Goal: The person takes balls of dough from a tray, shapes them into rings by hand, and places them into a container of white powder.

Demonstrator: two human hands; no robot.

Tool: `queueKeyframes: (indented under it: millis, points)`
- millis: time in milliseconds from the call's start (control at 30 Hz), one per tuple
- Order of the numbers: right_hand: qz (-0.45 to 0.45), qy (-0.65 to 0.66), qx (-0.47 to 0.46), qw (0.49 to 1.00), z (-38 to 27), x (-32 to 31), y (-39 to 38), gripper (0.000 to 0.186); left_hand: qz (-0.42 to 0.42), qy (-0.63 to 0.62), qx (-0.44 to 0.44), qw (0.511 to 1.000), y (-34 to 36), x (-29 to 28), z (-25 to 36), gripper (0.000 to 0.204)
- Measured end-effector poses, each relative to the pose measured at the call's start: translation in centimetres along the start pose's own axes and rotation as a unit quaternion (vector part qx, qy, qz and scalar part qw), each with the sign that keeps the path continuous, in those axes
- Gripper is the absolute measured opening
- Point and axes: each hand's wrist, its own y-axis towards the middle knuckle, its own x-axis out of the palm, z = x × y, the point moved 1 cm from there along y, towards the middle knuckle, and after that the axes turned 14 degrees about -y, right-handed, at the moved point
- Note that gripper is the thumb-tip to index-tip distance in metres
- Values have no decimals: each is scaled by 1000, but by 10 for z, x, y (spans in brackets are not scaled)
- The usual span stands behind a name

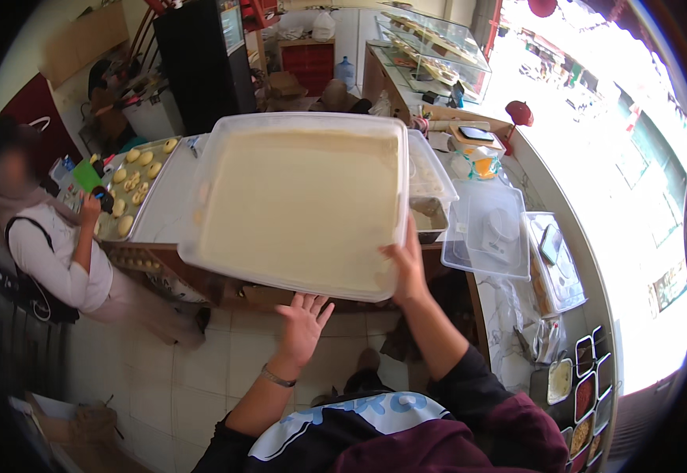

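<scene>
A large translucent plastic tray (296,201) with a smooth, pale cream layer inside is raised in front of me, tilted toward me over the counter. My right hand (402,268) grips its right side near the front corner. Below the tray's front edge, my left hand (304,323) is open, palm up with fingers spread; I cannot tell whether the fingertips touch the tray. Behind the tray's right side are another plastic container (432,169) and a metal pan (428,227), both partly hidden.
A co-worker (52,252) stands at left by a metal sheet (142,207) of buns, holding something dark. On the right counter are lids (473,248), a long box (564,284) with a phone on it, and topping pans (584,394). Behind stand a black fridge (194,63) and glass display (434,59).
</scene>
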Motion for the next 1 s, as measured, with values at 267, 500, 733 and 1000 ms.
queueKeyframes:
  millis: [267,500,733,1000]
  points:
    - [-166,-288,48,942,-118,-9,-9,68,244,-198,122,942,-132,-129,37,105]
    - [-288,-396,74,869,-92,46,-32,63,102,-224,-7,969,-165,-126,12,84]
    - [-76,-166,129,975,-59,-31,-26,50,159,-136,80,975,-180,-139,50,85]
    - [200,56,-21,978,53,-74,-35,62,270,-107,118,950,-171,-157,50,72]
